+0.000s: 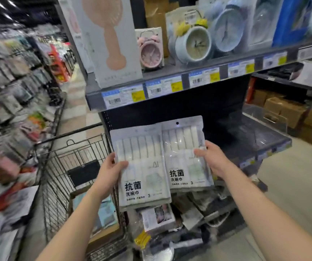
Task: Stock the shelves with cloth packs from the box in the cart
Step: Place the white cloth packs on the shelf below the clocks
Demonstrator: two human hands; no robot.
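Left hand (112, 171) and right hand (210, 159) each grip a white cloth pack (left pack (142, 166), right pack (183, 155)) beside the wire cart (61, 166).

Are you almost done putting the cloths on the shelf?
Not nearly. No packs show on the dark shelf ahead yet. The left hand grips one bundle of cloth packs and the right hand grips a second bundle, both held before it. Placing them is left; what remains in the box in the cart is unclear.

Left hand (112, 167), right hand (211, 159): thumb-over grip on cloth packs (145, 166).
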